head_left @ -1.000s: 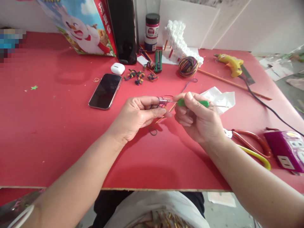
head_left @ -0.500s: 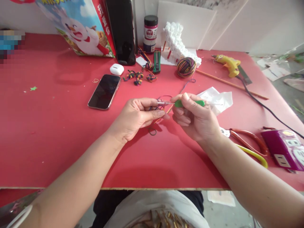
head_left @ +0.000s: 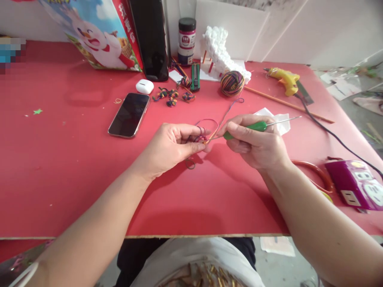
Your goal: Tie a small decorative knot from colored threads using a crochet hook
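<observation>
My left hand [head_left: 179, 145] pinches a small loop of multicoloured yarn [head_left: 201, 138] between thumb and fingers, with strands wound round the index finger. My right hand [head_left: 257, 141] grips a green-handled crochet hook [head_left: 259, 126]. One thin metal end of the hook points left and meets the yarn at my left fingertips; the other end sticks out to the upper right. A strand runs from my left hand up towards the yarn ball [head_left: 232, 83]. The exact contact of tip and yarn is too small to tell.
On the red table [head_left: 74, 167] lie a phone [head_left: 129, 115], a white earbud case [head_left: 145, 86], small knotted yarn pieces [head_left: 172, 95], a wooden stick [head_left: 287, 103], white paper [head_left: 283, 123], a glue gun [head_left: 284, 79], scissors [head_left: 317, 175] and a purple power socket [head_left: 356, 183].
My right hand has moved slightly right and tilted the hook, so its left tip is lower and its right end higher. The yarn loop above my left fingers looks wider.
</observation>
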The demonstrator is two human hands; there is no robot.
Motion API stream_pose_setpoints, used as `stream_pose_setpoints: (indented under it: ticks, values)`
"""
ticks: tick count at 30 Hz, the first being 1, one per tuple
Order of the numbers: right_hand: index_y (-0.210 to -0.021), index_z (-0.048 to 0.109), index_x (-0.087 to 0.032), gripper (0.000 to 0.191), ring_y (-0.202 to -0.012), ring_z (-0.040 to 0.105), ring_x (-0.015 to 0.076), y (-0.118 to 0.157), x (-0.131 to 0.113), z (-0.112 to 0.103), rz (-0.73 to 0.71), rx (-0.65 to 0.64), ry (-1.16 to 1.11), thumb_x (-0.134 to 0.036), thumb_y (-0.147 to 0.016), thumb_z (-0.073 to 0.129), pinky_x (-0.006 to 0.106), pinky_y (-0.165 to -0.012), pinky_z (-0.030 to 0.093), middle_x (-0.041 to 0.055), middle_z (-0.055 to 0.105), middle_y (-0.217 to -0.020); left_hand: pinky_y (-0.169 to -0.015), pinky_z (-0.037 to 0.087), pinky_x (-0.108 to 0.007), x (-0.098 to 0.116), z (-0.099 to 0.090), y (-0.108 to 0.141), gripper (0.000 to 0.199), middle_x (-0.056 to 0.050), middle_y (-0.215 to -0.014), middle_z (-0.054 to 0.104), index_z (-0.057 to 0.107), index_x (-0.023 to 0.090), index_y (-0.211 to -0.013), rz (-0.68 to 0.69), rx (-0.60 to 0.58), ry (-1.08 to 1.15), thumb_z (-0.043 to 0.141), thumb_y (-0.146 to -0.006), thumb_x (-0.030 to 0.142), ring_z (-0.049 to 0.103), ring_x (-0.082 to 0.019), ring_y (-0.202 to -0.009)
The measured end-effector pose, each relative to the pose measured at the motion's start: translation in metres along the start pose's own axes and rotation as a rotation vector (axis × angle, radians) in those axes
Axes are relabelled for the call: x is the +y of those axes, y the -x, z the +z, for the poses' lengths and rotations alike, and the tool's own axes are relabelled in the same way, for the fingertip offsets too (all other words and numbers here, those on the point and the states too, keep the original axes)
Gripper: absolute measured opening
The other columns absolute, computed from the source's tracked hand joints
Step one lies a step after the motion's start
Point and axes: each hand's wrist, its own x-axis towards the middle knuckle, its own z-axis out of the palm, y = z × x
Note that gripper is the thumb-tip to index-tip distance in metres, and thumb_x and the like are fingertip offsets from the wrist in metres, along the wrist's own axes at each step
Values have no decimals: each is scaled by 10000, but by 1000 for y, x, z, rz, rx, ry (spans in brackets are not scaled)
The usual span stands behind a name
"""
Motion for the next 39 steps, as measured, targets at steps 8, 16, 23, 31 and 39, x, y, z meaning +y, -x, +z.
stream_pose_setpoints:
  ticks: [8, 16, 23, 31, 39]
  values:
    - [-761, 840, -189, 228, -447, 334, 82, 5, 4, 2, -101, 41, 85, -400, -828, 894, 273, -432, 229, -38, 457, -496, -445, 449, -217, 4, 4, -1, 338, -51, -787, 819, 885, 162, -955, 10, 145, 2, 999, -637, 173, 619, -111, -524]
    - [-827, 857, -206, 197, -543, 449, 128, 9, 10, 5, -180, 32, 139, -394, -886, 852, 296, -491, 360, -7, 538, -579, -383, 283, -211, 3, 4, -5, 279, -111, -829, 846, 857, 138, -926, -31, 89, 184, 983, -679, 172, 494, -54, -424]
    - [-934, 846, -247, 211, -661, 610, 199, 14, 12, 18, -331, 36, 223, -454, -947, 805, 372, -639, 539, 35, 656, -703, -370, 339, -183, -1, 3, -7, 210, -74, -835, 830, 842, 134, -922, -78, 33, 396, 944, -739, 141, 415, -8, -381]
    - [-1112, 800, -282, 142, -858, 693, 244, 15, 18, 16, -611, -58, 555, -347, -1014, 720, 414, -845, 593, 87, 771, -969, -363, 348, -137, -3, 8, -7, 136, 21, -714, 709, 831, 139, -897, -43, 108, 493, 904, -791, 96, 408, 9, -391]
    - [-1195, 760, -285, 181, -829, 694, 214, 16, 23, 17, -756, -21, 756, -280, -1045, 658, 342, -749, 586, 88, 753, -996, -335, 370, -165, 0, 11, -5, 181, 24, -667, 666, 852, 145, -892, 1, 188, 448, 926, -742, 77, 448, -21, -398]
